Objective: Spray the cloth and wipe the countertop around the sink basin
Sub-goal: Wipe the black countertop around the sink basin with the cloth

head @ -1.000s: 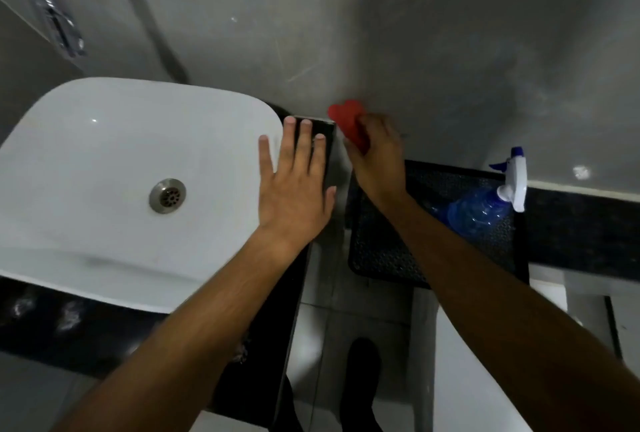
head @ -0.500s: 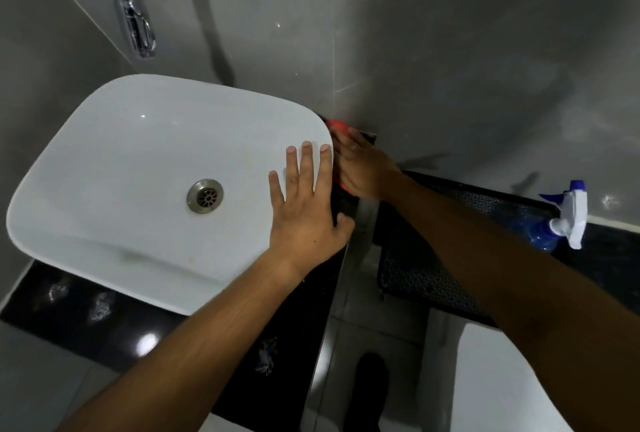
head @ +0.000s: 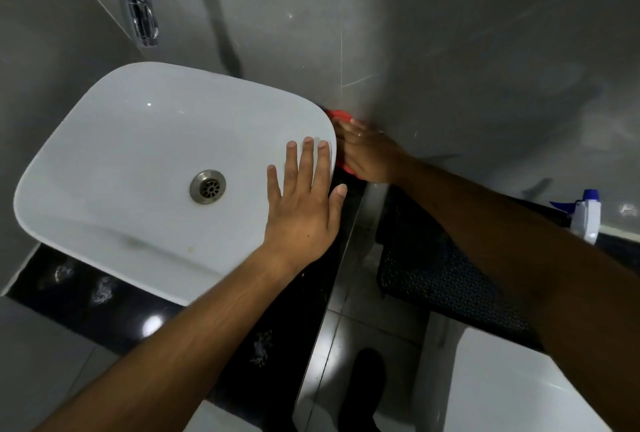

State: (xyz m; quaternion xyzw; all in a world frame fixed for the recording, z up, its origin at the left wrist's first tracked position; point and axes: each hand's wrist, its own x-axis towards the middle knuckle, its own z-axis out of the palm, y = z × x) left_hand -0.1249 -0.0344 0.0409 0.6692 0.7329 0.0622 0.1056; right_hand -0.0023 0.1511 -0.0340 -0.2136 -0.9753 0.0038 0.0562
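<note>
A white sink basin [head: 138, 161] sits on a black glossy countertop [head: 114, 310]. My left hand [head: 303, 206] lies flat with spread fingers on the basin's right rim, holding nothing. My right hand [head: 369, 154] presses a red cloth [head: 341, 116] onto the narrow strip of countertop between the basin's back right corner and the grey wall. Most of the cloth is hidden under the hand. A blue and white spray bottle [head: 585, 216] stands far right, partly hidden behind my right forearm.
A chrome tap [head: 136, 5] juts from the wall above the basin. A black perforated mat [head: 446, 279] lies on a lower surface right of the counter. A white fixture [head: 502, 386] sits at bottom right. My dark shoe [head: 367, 383] shows on the tiled floor.
My right hand has pushed the red cloth down from the wall into the gap behind the basin's right corner. The view has shifted so the basin sits more to the right. My left hand stays on the rim.
</note>
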